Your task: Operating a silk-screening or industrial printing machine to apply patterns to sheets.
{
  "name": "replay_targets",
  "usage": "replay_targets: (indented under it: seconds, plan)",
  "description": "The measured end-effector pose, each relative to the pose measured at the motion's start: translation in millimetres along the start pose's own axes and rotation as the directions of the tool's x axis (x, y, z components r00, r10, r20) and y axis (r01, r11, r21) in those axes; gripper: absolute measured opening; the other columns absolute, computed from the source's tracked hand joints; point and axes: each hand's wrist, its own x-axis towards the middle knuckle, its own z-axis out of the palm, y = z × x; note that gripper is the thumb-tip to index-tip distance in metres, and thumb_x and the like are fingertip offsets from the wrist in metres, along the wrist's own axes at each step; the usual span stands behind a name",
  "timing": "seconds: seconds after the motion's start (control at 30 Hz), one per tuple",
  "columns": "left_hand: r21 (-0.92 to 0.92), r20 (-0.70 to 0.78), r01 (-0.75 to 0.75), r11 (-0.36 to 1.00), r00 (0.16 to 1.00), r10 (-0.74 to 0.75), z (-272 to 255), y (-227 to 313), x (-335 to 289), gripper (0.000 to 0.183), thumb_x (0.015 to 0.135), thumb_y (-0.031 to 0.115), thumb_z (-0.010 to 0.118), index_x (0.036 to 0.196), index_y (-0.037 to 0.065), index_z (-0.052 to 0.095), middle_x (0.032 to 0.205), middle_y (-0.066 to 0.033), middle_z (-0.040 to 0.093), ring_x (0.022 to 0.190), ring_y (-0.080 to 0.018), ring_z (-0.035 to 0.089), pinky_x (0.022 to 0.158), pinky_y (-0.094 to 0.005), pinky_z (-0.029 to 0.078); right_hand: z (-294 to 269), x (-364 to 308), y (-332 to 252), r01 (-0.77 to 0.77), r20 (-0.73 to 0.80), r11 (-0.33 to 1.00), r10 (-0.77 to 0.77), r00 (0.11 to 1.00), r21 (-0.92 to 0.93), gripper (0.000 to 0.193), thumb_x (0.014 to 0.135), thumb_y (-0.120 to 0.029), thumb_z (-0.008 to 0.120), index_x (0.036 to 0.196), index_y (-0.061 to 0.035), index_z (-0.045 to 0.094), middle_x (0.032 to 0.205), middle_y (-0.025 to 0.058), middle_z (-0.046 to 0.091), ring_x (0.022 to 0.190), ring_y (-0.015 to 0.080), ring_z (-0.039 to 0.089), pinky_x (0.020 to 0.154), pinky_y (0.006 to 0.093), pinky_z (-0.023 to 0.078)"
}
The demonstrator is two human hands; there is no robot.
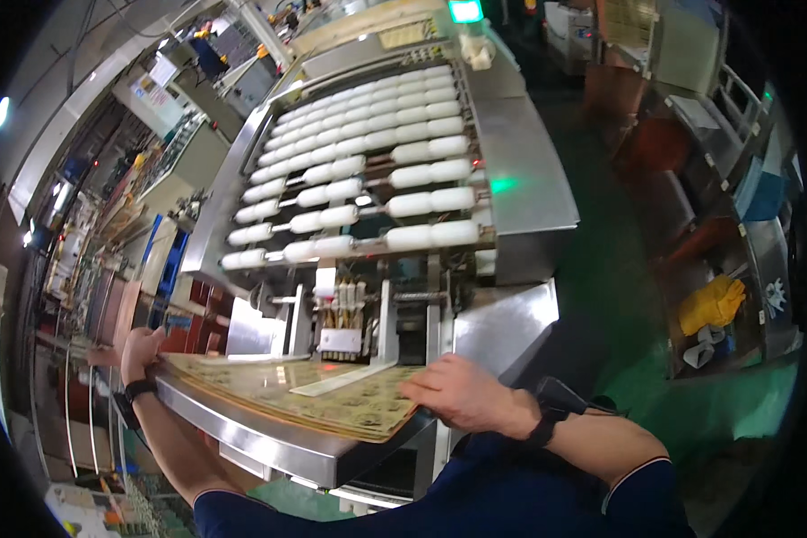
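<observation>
A thin stack of yellowish printed panels [269, 394] lies on the metal ledge at the front of a roller machine. My right hand [464, 394] is closed at the stack's right edge, with the fingertips over the top panel's corner. At the far left end, my left hand [140, 351] is beside the stack's corner. Its thumb stands apart and nothing shows in it; some of its fingers are hard to make out. A pale flat strip [345, 380] crosses the top panel at a slant.
Rows of white rollers [430, 235] run away from me behind the ledge [269, 444]. Between them and the panels sits a small white mechanism [341, 339]. At the right, a shelf unit holds yellow gloves [710, 305]. A green lamp [465, 11] glows at the far end.
</observation>
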Motion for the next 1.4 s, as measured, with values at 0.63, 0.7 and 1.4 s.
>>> replay_targets:
  seconds: [0.63, 0.7, 1.4]
  plan:
    - [-0.627, -0.100, 0.034, 0.779, 0.987, -0.123, 0, -32, -20, 0.064, 0.094, 0.066, 0.050, 0.096, 0.004, 0.065, 0.074, -0.0076, 0.068, 0.063, -0.0126, 0.063, 0.056, -0.0277, 0.048, -10, 39, 8, -0.193, -0.398, 0.961, 0.259, 0.880, 0.200, 0.027, 0.083, -0.003, 0.065, 0.109, 0.0003, 0.062, 0.098, 0.0157, 0.064, 0.087, 0.0333, 0.062, 0.072, 0.0405, 0.052]
    - [-0.557, -0.072, 0.014, 0.830, 0.995, -0.065, 1, -39, -13, 0.063, 0.094, 0.066, 0.050, 0.095, 0.004, 0.064, 0.074, -0.0074, 0.068, 0.061, -0.0122, 0.063, 0.057, -0.0271, 0.050, -22, 40, -2, -0.301, -0.370, 0.907, 0.399, 0.839, 0.296, 0.028, 0.086, -0.007, 0.065, 0.112, 0.0023, 0.061, 0.101, 0.0186, 0.064, 0.090, 0.0360, 0.063, 0.075, 0.0409, 0.053]
    - [-0.369, -0.016, -0.017, 0.929, 1.000, 0.012, 2, -37, -13, 0.046, 0.097, 0.043, 0.059, 0.097, -0.002, 0.069, 0.073, -0.0073, 0.067, 0.064, -0.0139, 0.063, 0.061, -0.0297, 0.052, -22, 34, -44, 0.066, -0.135, 0.892, -0.006, 0.991, 0.448, 0.019, 0.088, -0.017, 0.071, 0.103, -0.0046, 0.068, 0.098, 0.0114, 0.069, 0.087, 0.0305, 0.066, 0.072, 0.0398, 0.051]
